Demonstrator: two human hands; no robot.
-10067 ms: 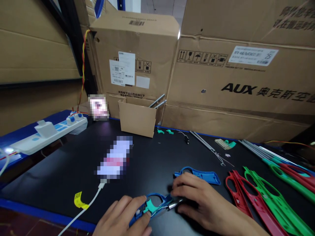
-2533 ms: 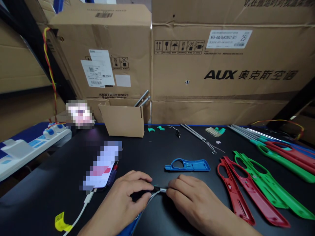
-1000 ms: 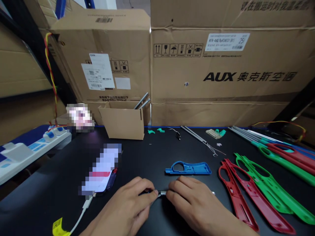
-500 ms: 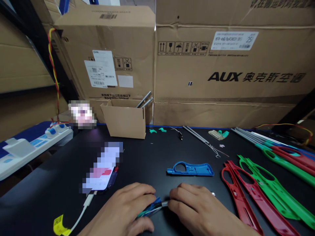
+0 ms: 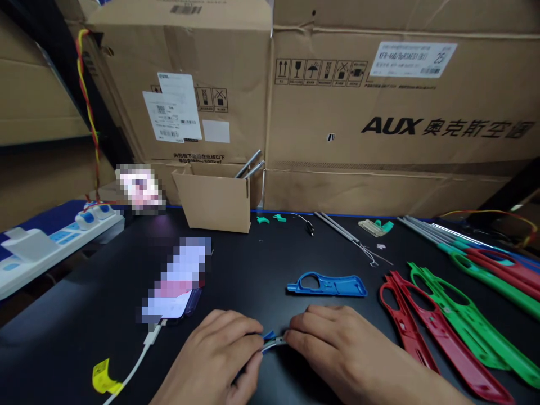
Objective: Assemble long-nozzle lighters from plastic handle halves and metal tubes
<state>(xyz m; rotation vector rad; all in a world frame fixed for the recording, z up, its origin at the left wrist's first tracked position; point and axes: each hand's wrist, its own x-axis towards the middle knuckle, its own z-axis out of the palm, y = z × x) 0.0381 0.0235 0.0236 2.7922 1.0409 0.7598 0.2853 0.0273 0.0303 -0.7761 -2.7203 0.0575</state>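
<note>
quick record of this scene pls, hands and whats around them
left hand: pinching a small blue plastic piece
right hand: fingertips at a silver metal tube
nearby: blue plastic handle shell
further right: red handle shells, green handle shells
behind: small cardboard box

The light is dim and flat, so soft shadows gather under your left hand [image 5: 208, 360] and right hand [image 5: 346, 354] on the black bench [image 5: 84, 343]. Your power strip [image 5: 42, 264] looks pale and bright, the wide lens bows the cartons [image 5: 169, 73] near the edges, and the phone [image 5: 172, 281] is pixelated.
</note>
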